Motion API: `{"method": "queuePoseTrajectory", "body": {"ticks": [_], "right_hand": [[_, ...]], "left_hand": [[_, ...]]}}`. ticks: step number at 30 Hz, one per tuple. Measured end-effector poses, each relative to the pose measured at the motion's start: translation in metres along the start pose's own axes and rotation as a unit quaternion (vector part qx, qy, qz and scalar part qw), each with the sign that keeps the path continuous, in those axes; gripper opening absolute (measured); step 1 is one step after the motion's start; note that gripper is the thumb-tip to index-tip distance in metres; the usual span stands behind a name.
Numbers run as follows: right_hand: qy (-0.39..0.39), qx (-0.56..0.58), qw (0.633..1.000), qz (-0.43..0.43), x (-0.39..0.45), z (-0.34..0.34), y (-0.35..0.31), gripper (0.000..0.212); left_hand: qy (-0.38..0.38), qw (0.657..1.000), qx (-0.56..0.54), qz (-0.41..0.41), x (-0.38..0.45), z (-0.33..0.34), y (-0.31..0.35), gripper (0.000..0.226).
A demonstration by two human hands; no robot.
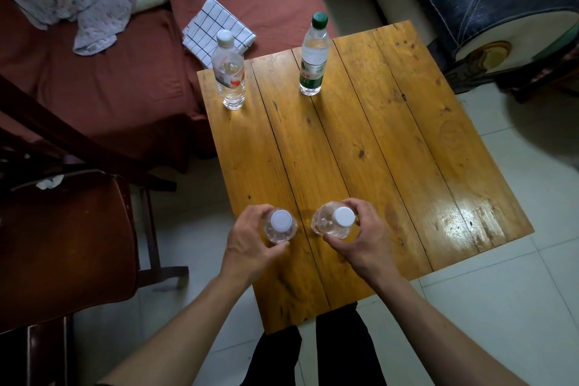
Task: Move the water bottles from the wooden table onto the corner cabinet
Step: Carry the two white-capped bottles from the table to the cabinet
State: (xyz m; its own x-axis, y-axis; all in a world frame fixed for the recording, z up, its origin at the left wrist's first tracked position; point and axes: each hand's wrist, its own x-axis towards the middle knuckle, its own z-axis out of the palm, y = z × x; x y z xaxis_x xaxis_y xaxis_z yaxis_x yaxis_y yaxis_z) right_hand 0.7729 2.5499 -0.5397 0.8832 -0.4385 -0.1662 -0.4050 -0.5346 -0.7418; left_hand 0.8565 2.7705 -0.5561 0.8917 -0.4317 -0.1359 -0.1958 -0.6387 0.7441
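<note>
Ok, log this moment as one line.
left hand grips near-left bottle | right hand grips near-right bottle | two far bottles untouched | cabinet unseen

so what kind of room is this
Most likely a home living room: a sofa with a red cover, a padded armchair and a small wooden table on a tiled floor, with loose laundry lying on the sofa.
</note>
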Motion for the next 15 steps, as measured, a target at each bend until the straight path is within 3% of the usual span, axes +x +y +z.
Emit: {"method": "queuePoseTrajectory", "body": {"ticks": [9,15], "right_hand": [[0.048,0.003,0.999,0.002,0.005,0.004,0.000,0.061],[0.054,0.008,0.998,-0.020,0.012,-0.016,-0.014,0.061]], "left_hand": [[0.064,0.996,0.003,-0.064,0.003,0.012,0.009,0.069],[0.097,0.993,-0.028,-0.057,0.010,-0.012,0.035,0.068]]}}
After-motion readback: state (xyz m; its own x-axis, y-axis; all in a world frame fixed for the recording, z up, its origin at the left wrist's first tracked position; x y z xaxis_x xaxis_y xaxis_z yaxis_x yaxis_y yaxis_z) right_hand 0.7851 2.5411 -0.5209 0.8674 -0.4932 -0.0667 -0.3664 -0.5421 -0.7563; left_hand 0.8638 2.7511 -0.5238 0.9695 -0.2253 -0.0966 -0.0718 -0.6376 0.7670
